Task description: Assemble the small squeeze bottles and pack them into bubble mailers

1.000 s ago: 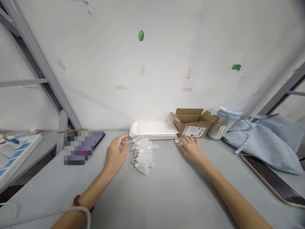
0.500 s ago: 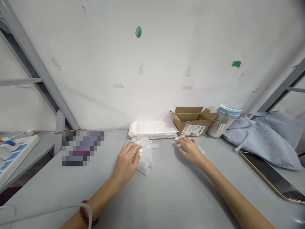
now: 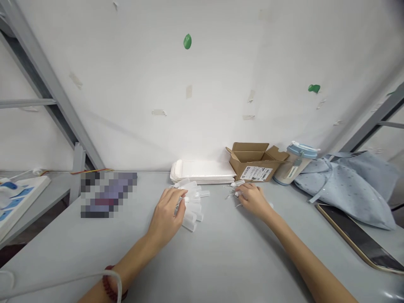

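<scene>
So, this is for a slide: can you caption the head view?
Left hand rests on a pile of clear vials; right hand touches small white pieces near a cardboard box.

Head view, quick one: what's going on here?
A person works at a grey table. Their left hand lies over a pile of clear plastic tubes. The right hand touches small white pieces by a cardboard box. White trays are stacked behind. Whether either hand grips anything is unclear.
</scene>
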`<state>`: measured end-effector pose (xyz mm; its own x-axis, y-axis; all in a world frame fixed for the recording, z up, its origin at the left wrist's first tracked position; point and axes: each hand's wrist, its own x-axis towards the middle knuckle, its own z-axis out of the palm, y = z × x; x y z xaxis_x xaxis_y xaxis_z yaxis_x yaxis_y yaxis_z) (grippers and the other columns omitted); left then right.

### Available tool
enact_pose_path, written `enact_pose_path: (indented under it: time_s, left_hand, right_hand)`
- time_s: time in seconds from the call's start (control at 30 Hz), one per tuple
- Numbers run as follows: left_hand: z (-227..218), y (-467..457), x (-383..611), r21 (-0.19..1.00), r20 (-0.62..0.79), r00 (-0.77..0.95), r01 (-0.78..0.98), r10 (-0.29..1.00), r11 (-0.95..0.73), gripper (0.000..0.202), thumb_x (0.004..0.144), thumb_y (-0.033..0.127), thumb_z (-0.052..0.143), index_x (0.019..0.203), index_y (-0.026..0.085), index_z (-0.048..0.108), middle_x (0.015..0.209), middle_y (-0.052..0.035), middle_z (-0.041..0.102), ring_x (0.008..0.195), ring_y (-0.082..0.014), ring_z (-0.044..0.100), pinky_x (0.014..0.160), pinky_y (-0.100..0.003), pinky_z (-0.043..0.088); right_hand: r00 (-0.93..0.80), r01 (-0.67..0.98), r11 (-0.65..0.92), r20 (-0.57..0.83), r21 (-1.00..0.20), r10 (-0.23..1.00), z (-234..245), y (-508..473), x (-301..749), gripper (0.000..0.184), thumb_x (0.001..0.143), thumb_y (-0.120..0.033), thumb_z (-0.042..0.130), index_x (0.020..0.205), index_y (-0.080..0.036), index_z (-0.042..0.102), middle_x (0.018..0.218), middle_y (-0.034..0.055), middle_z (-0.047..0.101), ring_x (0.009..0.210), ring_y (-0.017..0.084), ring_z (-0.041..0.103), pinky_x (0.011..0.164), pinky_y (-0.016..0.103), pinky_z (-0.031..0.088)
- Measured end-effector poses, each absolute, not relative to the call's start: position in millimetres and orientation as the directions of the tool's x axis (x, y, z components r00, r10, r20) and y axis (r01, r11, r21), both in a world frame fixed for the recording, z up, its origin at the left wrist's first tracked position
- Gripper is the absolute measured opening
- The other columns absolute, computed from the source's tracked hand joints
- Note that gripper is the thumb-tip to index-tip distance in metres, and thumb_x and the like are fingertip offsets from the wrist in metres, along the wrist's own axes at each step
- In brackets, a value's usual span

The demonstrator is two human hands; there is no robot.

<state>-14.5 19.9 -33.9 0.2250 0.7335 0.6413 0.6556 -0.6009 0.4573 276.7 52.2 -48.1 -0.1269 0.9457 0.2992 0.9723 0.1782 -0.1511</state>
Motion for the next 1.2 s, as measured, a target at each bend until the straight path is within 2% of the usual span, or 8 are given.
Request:
enact_pose_path:
  time_s: [0.17,0.3,0.4,0.5,0.63,0.77,1.03,1.2]
  left_hand:
    - [-35.2,19.8,-14.4,0.5,0.605,0.206,0.654,0.769,-0.568,0.026,0.085,0.014,0.04,0.106,0.02,0.054,0.093,-0.0068,0.06,0.093,-0.0221,0.053,0.06,-0.028,0.048]
    - [-33.7,16.6,-11.6,0.521,0.589,0.207,0.641,0.781,-0.564,0.026,0.085,0.016,0.04,0.105,0.021,0.055,0.094,-0.0069,0.061,0.094,-0.0226,0.054,0.065,-0.031,0.049]
    - [-26.8,9.7,-5.8,0.594,0.515,0.21,0.611,0.831,-0.523,0.025,0.085,0.02,0.042,0.105,0.022,0.057,0.097,-0.0065,0.062,0.091,-0.0217,0.055,0.064,-0.03,0.05]
    - [-18.6,0.9,1.4,0.704,0.366,0.223,0.568,0.903,-0.426,0.027,0.085,0.026,0.045,0.108,0.023,0.057,0.1,-0.0067,0.062,0.079,-0.019,0.057,0.05,-0.025,0.047]
    - [-15.8,-4.8,5.7,0.775,0.237,0.27,0.526,0.933,-0.35,0.031,0.085,0.035,0.045,0.108,0.02,0.059,0.084,-0.0048,0.064,0.065,-0.0156,0.056,0.052,-0.024,0.045]
    - [-19.7,-4.9,4.7,0.857,0.055,0.352,0.464,0.934,-0.225,0.032,0.085,0.042,0.045,0.094,0.018,0.064,0.062,-0.0004,0.058,0.055,-0.0144,0.054,0.052,-0.025,0.043]
    - [-19.5,-7.4,8.0,0.908,-0.029,0.404,0.393,0.915,-0.145,0.026,0.083,0.039,0.047,0.082,0.019,0.063,0.058,0.0012,0.054,0.055,-0.0126,0.05,0.048,-0.022,0.037]
    - [-17.7,-2.7,5.7,0.958,-0.084,0.377,0.285,0.922,-0.029,0.023,0.081,0.038,0.052,0.076,0.018,0.061,0.056,0.004,0.049,0.043,-0.0069,0.036,0.041,-0.02,0.028]
  right_hand:
    - [-0.164,0.969,0.212,0.317,-0.124,0.934,-50.0,52.0,275.4,0.032,0.074,-0.008,0.041,0.091,-0.019,0.066,0.098,0.008,0.068,0.098,0.027,0.053,0.077,0.039,0.036]
    - [-0.2,0.955,0.264,0.367,-0.134,0.908,-46.1,51.6,273.1,0.031,0.079,-0.011,0.04,0.098,-0.019,0.063,0.102,0.0086,0.066,0.099,0.026,0.054,0.079,0.04,0.039]
    - [-0.286,0.887,0.413,0.458,-0.205,0.841,-39.2,44.6,261.6,0.027,0.082,-0.014,0.042,0.101,-0.02,0.061,0.1,0.0088,0.064,0.095,0.022,0.057,0.076,0.036,0.045]
    - [-0.379,0.782,0.577,0.555,-0.236,0.741,-31.7,30.6,242.4,0.024,0.084,-0.014,0.043,0.103,-0.019,0.058,0.096,0.0097,0.061,0.088,0.021,0.057,0.075,0.036,0.048]
    - [-0.441,0.72,0.643,0.545,-0.26,0.714,-24.9,11.4,220.5,0.027,0.085,-0.011,0.043,0.108,-0.02,0.055,0.098,0.01,0.058,0.086,0.021,0.056,0.074,0.036,0.048]
    - [-0.454,0.675,0.667,0.534,-0.317,0.713,-22.0,2.4,213.4,0.026,0.086,-0.012,0.043,0.108,-0.02,0.054,0.097,0.0096,0.057,0.082,0.02,0.057,0.07,0.035,0.05]
    - [-0.484,0.617,0.717,0.563,-0.324,0.67,-21.8,-1.5,210.2,0.025,0.089,-0.013,0.04,0.108,-0.021,0.052,0.095,0.0091,0.055,0.08,0.018,0.058,0.067,0.031,0.051]
    - [-0.492,0.563,0.72,0.536,-0.405,0.686,-19.8,-4.2,209.0,0.026,0.088,-0.012,0.041,0.111,-0.021,0.051,0.099,0.0092,0.054,0.084,0.017,0.057,0.071,0.03,0.05]
